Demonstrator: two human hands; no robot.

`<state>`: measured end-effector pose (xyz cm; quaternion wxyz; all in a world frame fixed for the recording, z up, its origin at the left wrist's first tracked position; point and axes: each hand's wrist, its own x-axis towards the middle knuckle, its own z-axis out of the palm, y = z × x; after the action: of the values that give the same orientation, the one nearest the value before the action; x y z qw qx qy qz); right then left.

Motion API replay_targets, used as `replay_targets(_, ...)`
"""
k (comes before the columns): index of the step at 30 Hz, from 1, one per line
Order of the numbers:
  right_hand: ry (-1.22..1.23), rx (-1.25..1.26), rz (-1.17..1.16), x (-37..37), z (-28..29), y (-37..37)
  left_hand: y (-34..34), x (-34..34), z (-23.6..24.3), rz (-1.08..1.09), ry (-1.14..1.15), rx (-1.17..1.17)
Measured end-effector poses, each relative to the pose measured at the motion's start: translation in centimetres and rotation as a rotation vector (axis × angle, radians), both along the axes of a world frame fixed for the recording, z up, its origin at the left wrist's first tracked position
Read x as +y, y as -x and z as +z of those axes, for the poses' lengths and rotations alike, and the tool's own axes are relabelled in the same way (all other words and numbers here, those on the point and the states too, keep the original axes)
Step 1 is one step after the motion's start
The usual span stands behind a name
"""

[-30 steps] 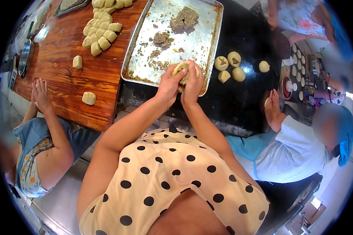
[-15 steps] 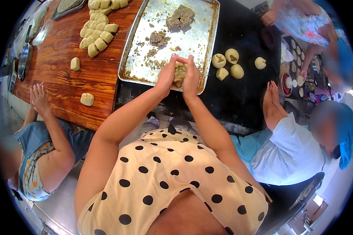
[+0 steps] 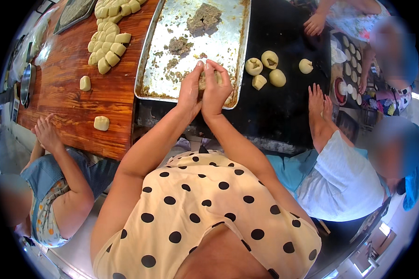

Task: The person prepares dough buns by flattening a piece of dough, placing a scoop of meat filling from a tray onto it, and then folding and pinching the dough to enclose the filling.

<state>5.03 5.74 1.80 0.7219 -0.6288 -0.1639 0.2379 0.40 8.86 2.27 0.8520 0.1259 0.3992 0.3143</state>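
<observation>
Over the near edge of a metal baking tray, my left hand and my right hand are cupped together around a lump of brownish filling. Only a little of the lump shows between the palms and fingers. Farther up the tray lie a large crumbly piece of the same filling and a smaller heap, with crumbs scattered about them.
Cut dough pieces cluster on the wooden table at left, with two loose ones nearer. Right of the tray, several dough balls rest on a black surface. Co-workers' hands are close on the left and on the right.
My hands have closed in around the lump, the right one now wrapping over it. The view has shifted slightly. The right-hand co-worker's palms have moved apart.
</observation>
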Motion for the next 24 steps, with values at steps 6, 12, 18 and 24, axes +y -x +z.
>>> replay_targets(6, -0.044, -0.432, 0.108, -0.2, -1.5, 0.1, 1.1, 0.2, -0.9, -0.046, -0.268, 0.161)
replay_targets(12, -0.121, 0.082, 0.229, -0.7, 0.3, -1.0, 2.2, 1.0, 2.1, -0.034, -0.023, 0.079)
replay_targets(18, 0.198, -0.38, 0.296, -1.5, -0.7, 0.2, 2.1, 0.5, -3.5, -0.216, -0.376, 0.486)
replay_targets(24, 0.014, -0.134, 0.121, -1.5, -0.4, 0.3, 1.5, 2.3, -2.3, -0.443, -0.556, 0.47)
